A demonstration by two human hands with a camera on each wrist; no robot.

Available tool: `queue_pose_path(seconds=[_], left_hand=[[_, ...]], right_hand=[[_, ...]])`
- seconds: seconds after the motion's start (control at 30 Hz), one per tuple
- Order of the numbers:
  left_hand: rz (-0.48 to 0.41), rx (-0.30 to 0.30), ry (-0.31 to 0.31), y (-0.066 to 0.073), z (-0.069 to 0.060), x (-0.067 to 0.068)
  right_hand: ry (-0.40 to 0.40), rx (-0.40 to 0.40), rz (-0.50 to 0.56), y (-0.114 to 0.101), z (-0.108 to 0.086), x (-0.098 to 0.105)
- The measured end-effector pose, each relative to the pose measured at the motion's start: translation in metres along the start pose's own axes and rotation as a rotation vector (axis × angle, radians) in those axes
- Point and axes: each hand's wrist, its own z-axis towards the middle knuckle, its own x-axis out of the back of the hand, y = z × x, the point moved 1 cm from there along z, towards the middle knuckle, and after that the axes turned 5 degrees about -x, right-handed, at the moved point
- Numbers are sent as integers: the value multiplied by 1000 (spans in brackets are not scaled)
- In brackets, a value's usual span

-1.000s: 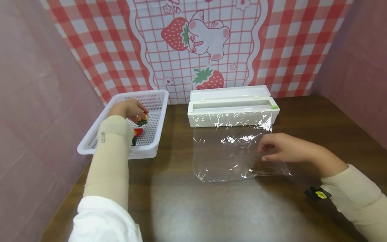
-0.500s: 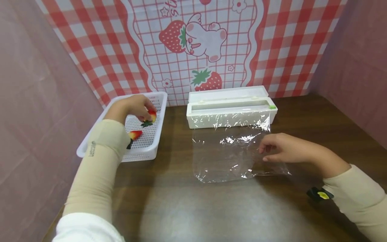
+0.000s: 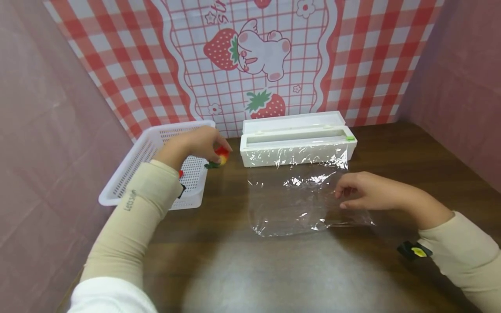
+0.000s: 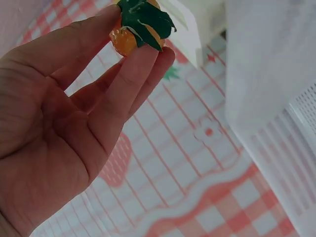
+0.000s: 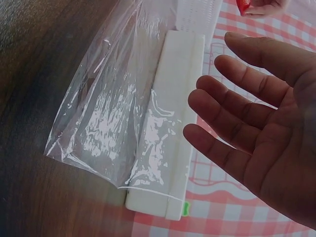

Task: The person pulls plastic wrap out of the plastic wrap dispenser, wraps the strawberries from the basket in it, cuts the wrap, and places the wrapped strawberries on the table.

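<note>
My left hand pinches a strawberry, red and yellow with green leaves, just past the right rim of the white basket. In the left wrist view the strawberry's leafy end sits between thumb and fingertips. A second red piece shows in the basket, mostly hidden behind the left wrist. My right hand hovers over the right side of a clear plastic wrap sheet. Its fingers are relaxed and hold nothing in the right wrist view. The sheet comes out of a white wrap box.
The wrap box has its lid raised and a green slider at its right end. Behind stands a red checked cloth with strawberry prints. Pink walls flank the brown wooden table.
My left hand has lifted the strawberry from inside the basket and carried it right, over the basket's right rim. The right hand and the plastic wrap have stayed in place.
</note>
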Motion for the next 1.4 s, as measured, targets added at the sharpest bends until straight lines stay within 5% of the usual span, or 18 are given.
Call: queue_pose_path(seconds=[0.5, 0.8, 1.13, 1.4], left_hand=[[56, -382, -95, 68, 36, -34], [240, -612, -156, 104, 69, -66], [196, -702, -185, 141, 89, -100], [181, -667, -228, 148, 100, -113]], right_hand=[[-19, -21, 11, -2, -2, 1], [0, -4, -11, 0, -6, 1], [-26, 5, 12, 3, -6, -1], [-89, 14, 42, 5, -6, -7]])
